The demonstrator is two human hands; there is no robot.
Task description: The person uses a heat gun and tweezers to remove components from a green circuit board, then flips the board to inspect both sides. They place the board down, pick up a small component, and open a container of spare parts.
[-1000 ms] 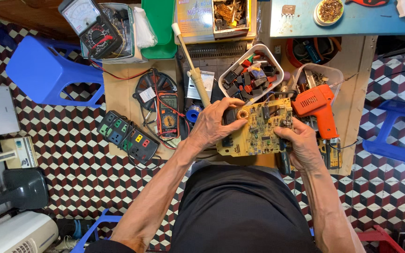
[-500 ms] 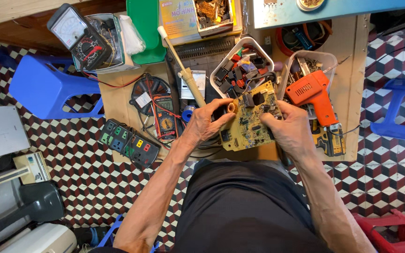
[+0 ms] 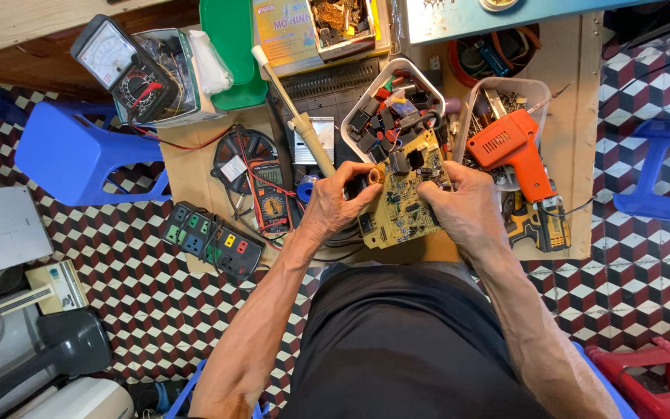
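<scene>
Circuit board (image 3: 409, 194), yellow-green and crowded with parts, sits tilted above the person's lap, gripped at its edges by both hands; left hand (image 3: 335, 203) clasps the left side, right hand (image 3: 463, 206) the right; orange glue gun (image 3: 515, 151) lies just beyond, beside a parts tray (image 3: 385, 101); a soldering iron (image 3: 296, 116) and green power strip (image 3: 209, 240) lie leftward.

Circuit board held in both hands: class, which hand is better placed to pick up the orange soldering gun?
Probably the right hand: the orange soldering gun lies just beyond it, while the left hand grips the far side of the circuit board.
</scene>
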